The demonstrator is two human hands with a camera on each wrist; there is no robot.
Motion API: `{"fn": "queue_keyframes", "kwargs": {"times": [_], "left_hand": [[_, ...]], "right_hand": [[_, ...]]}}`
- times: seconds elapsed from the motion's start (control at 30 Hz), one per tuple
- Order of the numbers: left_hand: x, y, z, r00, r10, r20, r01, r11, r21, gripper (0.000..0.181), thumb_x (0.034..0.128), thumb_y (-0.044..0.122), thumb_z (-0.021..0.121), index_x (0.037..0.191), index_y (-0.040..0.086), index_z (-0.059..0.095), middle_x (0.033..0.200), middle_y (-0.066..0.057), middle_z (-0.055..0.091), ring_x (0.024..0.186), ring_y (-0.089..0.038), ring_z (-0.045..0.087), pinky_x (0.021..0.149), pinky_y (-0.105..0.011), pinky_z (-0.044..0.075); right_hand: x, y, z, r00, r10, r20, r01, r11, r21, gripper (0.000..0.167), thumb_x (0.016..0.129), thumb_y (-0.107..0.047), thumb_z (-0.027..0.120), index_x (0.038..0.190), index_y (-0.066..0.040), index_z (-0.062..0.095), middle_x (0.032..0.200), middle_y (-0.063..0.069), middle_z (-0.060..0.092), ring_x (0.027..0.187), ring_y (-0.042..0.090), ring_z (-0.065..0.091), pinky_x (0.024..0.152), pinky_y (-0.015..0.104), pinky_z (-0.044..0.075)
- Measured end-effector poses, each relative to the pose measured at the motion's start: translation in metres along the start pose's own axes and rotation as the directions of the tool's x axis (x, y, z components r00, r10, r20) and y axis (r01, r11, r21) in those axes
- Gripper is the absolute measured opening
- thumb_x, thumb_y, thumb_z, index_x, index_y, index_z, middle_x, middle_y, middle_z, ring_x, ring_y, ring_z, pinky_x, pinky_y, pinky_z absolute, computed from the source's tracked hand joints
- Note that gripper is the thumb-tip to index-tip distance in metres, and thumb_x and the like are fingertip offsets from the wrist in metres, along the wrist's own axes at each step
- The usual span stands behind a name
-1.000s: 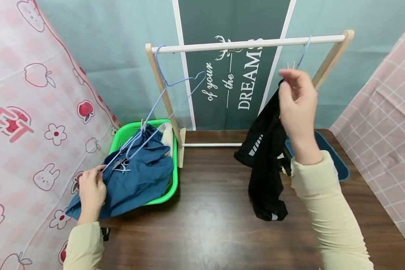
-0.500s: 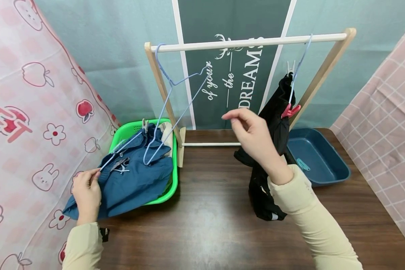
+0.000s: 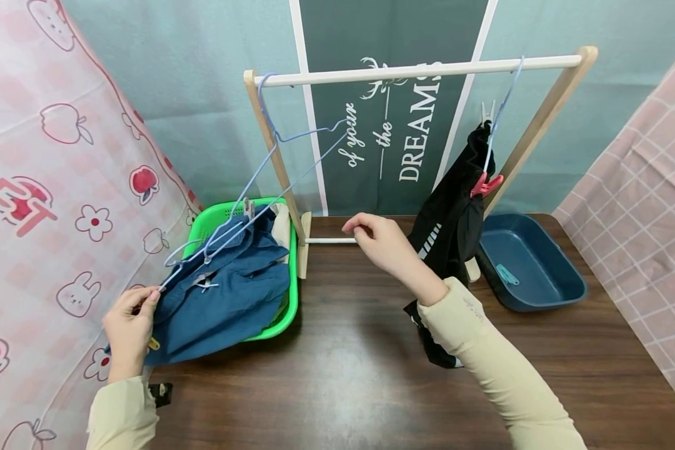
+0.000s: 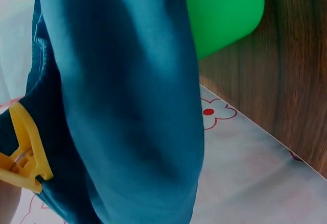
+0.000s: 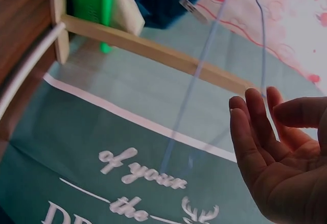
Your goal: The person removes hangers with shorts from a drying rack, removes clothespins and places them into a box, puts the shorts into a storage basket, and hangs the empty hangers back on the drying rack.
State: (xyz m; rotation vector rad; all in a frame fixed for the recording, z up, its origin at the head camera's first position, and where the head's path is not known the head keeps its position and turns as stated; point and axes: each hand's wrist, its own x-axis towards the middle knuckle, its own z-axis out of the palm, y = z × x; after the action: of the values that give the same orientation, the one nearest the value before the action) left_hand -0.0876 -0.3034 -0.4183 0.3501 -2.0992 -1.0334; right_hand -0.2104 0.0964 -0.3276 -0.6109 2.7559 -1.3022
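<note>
My left hand (image 3: 129, 325) pinches one end of a light blue clothes hanger (image 3: 171, 276) lying over blue shorts (image 3: 225, 312) on a green basket (image 3: 292, 300). A grey clothespin (image 3: 249, 208) sits at the shorts' far waistband corner. Close by my left hand is a yellow clothespin (image 4: 30, 152) on the shorts, mostly hidden in the head view. My right hand (image 3: 385, 247) hovers over mid-table, fingers loosely curled around nothing. Another blue hanger (image 3: 264, 119) hooks on the rack's left end. Black trousers (image 3: 452, 212) hang at the right, with a red clothespin (image 3: 486, 185) and a white clothespin (image 3: 487, 111).
A wooden rack with a white top bar (image 3: 416, 72) stands at the back of the brown table (image 3: 337, 387). At right is a dark blue bin (image 3: 562, 281) holding a teal clothespin (image 3: 506, 275). A small black item (image 3: 160, 394) lies near my left sleeve.
My right hand has moved left and down, away from the black trousers. My left hand has shifted slightly left with the hanger end. The hanger on the rack's left end has swung.
</note>
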Motion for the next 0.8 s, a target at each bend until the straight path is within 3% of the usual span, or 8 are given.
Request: {"fn": "queue_keyframes", "kwargs": {"times": [0.23, 0.5, 0.67, 0.8], "left_hand": [[-0.002, -0.002, -0.004, 0.997, 0.039, 0.07, -0.038, 0.999, -0.021, 0.011, 0.0867, -0.005, 0.063, 0.087, -0.015, 0.067, 0.079, 0.038, 0.053, 0.078, 0.014, 0.049, 0.07, -0.001, 0.037], [-0.002, -0.01, -0.004, 0.982, 0.148, 0.12, -0.149, 0.989, 0.003, 0.007, 0.0863, -0.012, 0.058, 0.087, -0.012, 0.064, 0.088, 0.04, 0.048, 0.089, 0.02, 0.042, 0.08, 0.0, 0.029], [-0.004, -0.012, -0.002, 0.964, 0.216, 0.158, -0.221, 0.975, 0.016, 0.01, 0.084, -0.016, 0.056, 0.084, -0.01, 0.064, 0.091, 0.042, 0.046, 0.088, 0.019, 0.037, 0.078, -0.006, 0.026], [-0.008, -0.008, 0.001, 0.945, 0.259, 0.2, -0.269, 0.963, 0.024, 0.012, 0.0814, -0.019, 0.057, 0.083, -0.009, 0.064, 0.092, 0.043, 0.045, 0.087, 0.019, 0.035, 0.076, -0.008, 0.026]], "right_hand": [[0.02, 0.011, 0.032, 0.997, 0.006, 0.076, -0.002, 0.999, -0.046, 0.027, 0.096, -0.012, 0.043, 0.106, -0.011, 0.069, 0.103, 0.006, 0.07, 0.072, 0.018, 0.052, 0.068, 0.028, 0.041], [0.045, 0.019, 0.074, 0.988, 0.028, 0.155, -0.018, 0.998, -0.064, 0.028, 0.097, -0.013, 0.047, 0.119, -0.01, 0.064, 0.105, 0.01, 0.068, 0.066, 0.017, 0.048, 0.065, 0.027, 0.039], [0.058, 0.015, 0.094, 0.983, -0.004, 0.181, 0.011, 0.999, -0.038, 0.033, 0.098, -0.013, 0.047, 0.129, -0.01, 0.058, 0.116, 0.011, 0.067, 0.09, 0.021, 0.062, 0.071, 0.03, 0.046], [0.07, 0.01, 0.105, 0.979, -0.045, 0.198, 0.047, 0.999, -0.005, 0.039, 0.098, -0.011, 0.046, 0.136, -0.008, 0.05, 0.124, 0.012, 0.063, 0.108, 0.024, 0.062, 0.084, 0.036, 0.051]]}}
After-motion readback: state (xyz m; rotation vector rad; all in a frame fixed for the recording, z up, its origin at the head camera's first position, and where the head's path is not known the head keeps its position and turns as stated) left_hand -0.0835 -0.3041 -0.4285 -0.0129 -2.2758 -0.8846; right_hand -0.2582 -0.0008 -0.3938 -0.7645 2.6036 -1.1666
